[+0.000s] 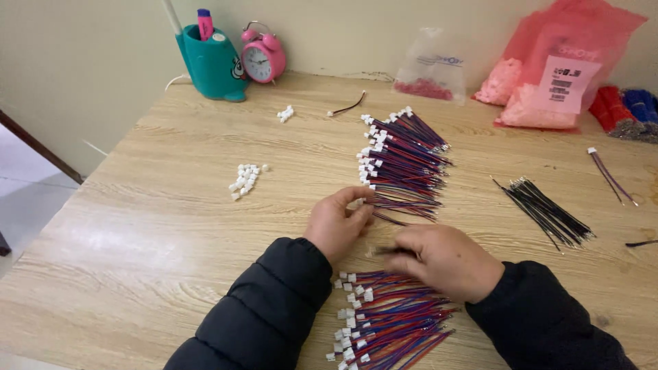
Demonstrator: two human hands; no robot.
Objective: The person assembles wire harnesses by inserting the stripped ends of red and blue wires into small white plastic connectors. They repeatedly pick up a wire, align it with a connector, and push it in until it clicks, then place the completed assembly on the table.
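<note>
Starting at the upper left of the frame, you have a teal holder (214, 65) and pink clock (262, 57) on the table (137, 226), with loose white connectors (247, 179) below them. At centre, your left hand (337, 223) pinches a connector against the upper wire bundle (403, 164). Your right hand (442, 260) is closed on a thin wire (381, 251), just above the lower bundle (391, 322). Black wires (545, 211) lie further right, with pink bags (555, 68) at the upper right.
</note>
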